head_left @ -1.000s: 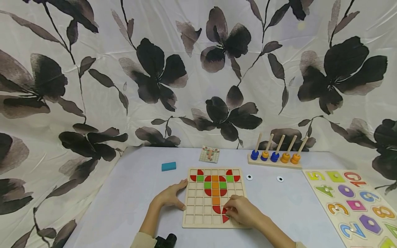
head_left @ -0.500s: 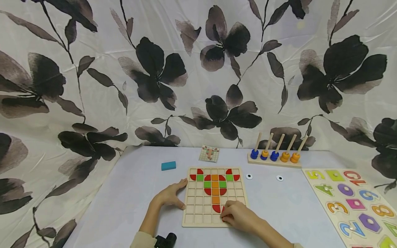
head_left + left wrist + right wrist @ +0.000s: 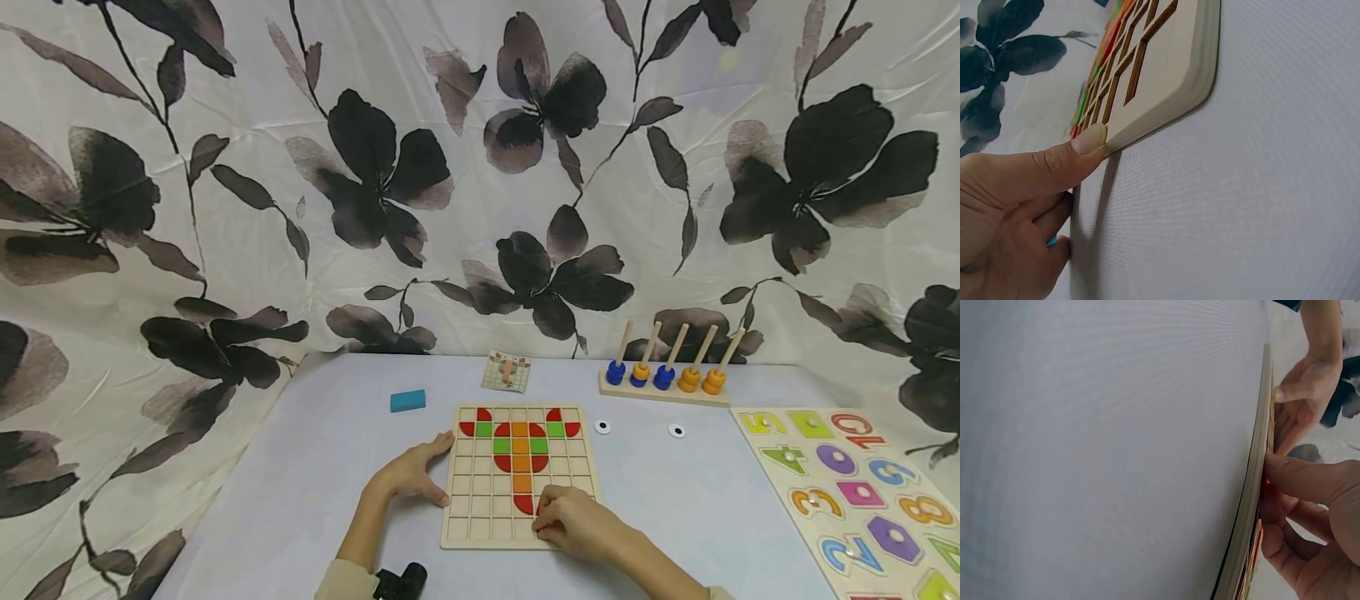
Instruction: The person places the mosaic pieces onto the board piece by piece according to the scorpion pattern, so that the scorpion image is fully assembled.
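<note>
A square wooden grid board lies on the table, with red quarter-round, green square and orange square pieces set in a pattern. My left hand rests against the board's left edge, thumb and forefinger spread; in the left wrist view the thumb touches its side. Low on the board, my right hand pinches a small red piece, mostly hidden by the fingers. That hand also shows at the board's edge in the right wrist view, with red between the fingertips. A red quarter-round piece sits just left of it.
Behind the board lie a patterned picture card and a blue block. A peg stand with blue and orange rings is at the back right. Two white discs lie right of the board, before a number-and-shape puzzle board.
My right hand has shifted slightly down and toward me on the board, covering most of the red pieces seen there before. In the last half second it barely moves; my left hand keeps still.
</note>
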Motion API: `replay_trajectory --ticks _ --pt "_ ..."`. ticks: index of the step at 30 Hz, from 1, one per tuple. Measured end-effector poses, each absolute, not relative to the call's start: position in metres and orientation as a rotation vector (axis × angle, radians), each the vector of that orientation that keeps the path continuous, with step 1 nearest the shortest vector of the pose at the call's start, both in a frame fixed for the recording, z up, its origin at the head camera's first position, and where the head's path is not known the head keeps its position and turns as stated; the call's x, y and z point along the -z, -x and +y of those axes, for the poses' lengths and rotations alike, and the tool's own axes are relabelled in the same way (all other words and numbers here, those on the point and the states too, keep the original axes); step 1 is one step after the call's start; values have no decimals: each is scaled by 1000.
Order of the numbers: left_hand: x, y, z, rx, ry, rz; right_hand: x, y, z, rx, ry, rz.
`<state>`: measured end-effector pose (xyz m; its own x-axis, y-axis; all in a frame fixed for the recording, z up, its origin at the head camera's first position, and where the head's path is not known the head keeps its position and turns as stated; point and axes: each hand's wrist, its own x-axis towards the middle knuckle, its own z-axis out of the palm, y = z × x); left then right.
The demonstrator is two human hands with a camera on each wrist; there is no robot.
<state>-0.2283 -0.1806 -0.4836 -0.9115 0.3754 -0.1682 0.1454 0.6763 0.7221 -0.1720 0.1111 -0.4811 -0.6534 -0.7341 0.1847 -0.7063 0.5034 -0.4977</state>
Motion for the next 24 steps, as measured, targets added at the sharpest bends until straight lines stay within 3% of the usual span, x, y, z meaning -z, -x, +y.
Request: replay_trajectory --ticks 10,18,24 --pt "482 228 -181 -1090 -407 2583 481 175 112 895 1415 2652" --pt "484 228 -182 -1080 -421 2583 476 176 118 979 1285 2658" --pt "484 228 -182 -1077 -414 2587 467 207 143 1061 1155 2824"
